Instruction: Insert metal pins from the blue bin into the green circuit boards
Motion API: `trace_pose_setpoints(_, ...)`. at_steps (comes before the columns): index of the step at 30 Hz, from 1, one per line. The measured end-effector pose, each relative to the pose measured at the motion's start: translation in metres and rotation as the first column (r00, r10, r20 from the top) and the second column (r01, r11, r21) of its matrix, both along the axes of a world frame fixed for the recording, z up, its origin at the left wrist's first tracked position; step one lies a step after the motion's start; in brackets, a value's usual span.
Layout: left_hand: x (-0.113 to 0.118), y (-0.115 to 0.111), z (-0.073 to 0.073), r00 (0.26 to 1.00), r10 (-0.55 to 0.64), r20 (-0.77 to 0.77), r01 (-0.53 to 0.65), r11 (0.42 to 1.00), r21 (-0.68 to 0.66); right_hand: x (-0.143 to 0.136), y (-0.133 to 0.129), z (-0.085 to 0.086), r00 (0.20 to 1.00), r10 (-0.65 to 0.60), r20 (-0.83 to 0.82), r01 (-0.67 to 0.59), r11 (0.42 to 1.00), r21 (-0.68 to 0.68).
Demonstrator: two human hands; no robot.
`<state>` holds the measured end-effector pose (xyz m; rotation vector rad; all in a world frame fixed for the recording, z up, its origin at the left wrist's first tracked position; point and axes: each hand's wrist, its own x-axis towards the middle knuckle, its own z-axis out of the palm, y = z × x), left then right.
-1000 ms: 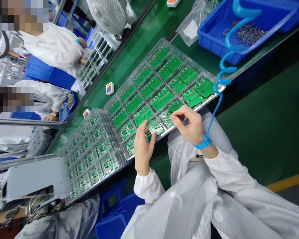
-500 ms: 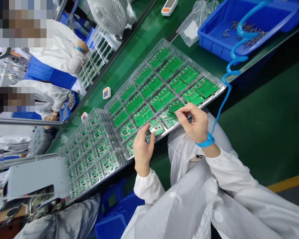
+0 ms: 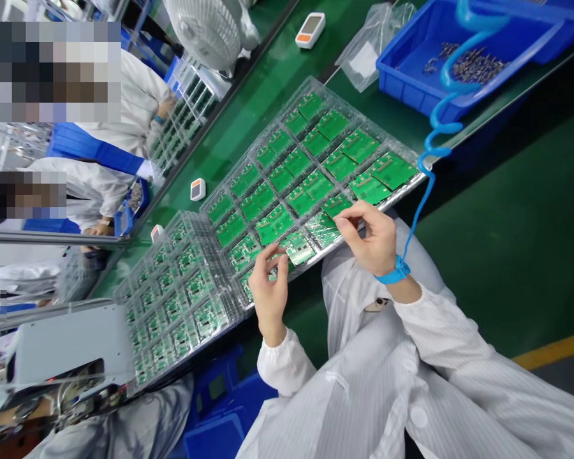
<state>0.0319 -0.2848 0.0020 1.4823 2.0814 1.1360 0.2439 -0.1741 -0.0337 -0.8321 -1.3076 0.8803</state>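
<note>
A clear plastic tray [image 3: 387,137] lies across the bench with green circuit boards in its compartments. At its near edge, my right hand [image 3: 370,239], wearing a blue wrist strap [image 3: 395,273], is closed with thumb and forefinger pinched at the lower edge of a circuit board [image 3: 335,204]. My left hand [image 3: 270,287] hovers over the tray's near left part, fingers curved and thumb apart, with nothing visible between them. Just right of its fingertips lies a board with components [image 3: 299,248]. The left fingers partly cover another board [image 3: 245,284].
A stack of clear trays [image 3: 172,287] with boards stands to the left. A blue bin [image 3: 406,95] of small metal parts sits at upper right, a coiled blue cord [image 3: 440,127] hanging before it. Across the bench are a fan [image 3: 205,32] and co-workers in white sleeves [image 3: 100,185].
My left hand has shifted slightly left and down, off the board with components. My right hand stays pinched at nearly the same spot. The view has shifted slightly.
</note>
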Motion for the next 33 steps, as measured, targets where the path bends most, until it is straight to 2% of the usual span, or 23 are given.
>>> trace_pose_setpoints(5,0.002,0.0,0.001,0.999,0.011,0.039,-0.01,1.0,-0.018,-0.001,0.001,0.0,1.0,-0.004,0.0,0.004,1.0,0.015)
trace_pose_setpoints(10,0.001,0.0,0.0,0.988,0.033,0.152,-0.038,0.999,0.032,-0.002,0.0,-0.004,0.999,-0.011,0.034,0.012,1.0,-0.016)
trace_pose_setpoints(15,0.0,0.001,-0.001,0.986,-0.012,0.164,0.001,0.998,0.065,-0.001,0.001,-0.003,0.996,-0.014,0.085,0.013,1.0,0.012)
trace_pose_setpoints(18,0.003,0.001,-0.001,0.982,-0.027,0.187,0.001,0.991,0.136,-0.002,-0.001,0.004,0.965,0.048,0.258,-0.099,0.977,0.187)
trace_pose_setpoints(20,0.004,0.001,0.0,0.98,-0.04,0.194,0.006,0.985,0.174,-0.004,-0.003,0.008,0.905,0.103,0.412,-0.239,0.926,0.292)
trace_pose_setpoints(22,0.005,0.002,0.001,0.978,-0.065,0.197,0.024,0.98,0.199,-0.009,-0.007,0.008,0.842,0.153,0.518,-0.36,0.874,0.327)
trace_pose_setpoints(24,0.005,0.002,0.0,0.976,-0.087,0.199,0.045,0.977,0.208,-0.014,-0.009,0.005,0.798,0.179,0.576,-0.429,0.839,0.334)
trace_pose_setpoints(29,-0.001,-0.004,-0.001,0.972,-0.125,0.202,0.093,0.983,0.158,-0.02,-0.011,-0.003,0.752,0.16,0.639,-0.464,0.818,0.341)
trace_pose_setpoints(33,-0.005,-0.006,-0.001,0.971,-0.154,0.184,0.129,0.981,0.144,-0.02,-0.012,0.001,0.736,0.165,0.656,-0.48,0.811,0.334)
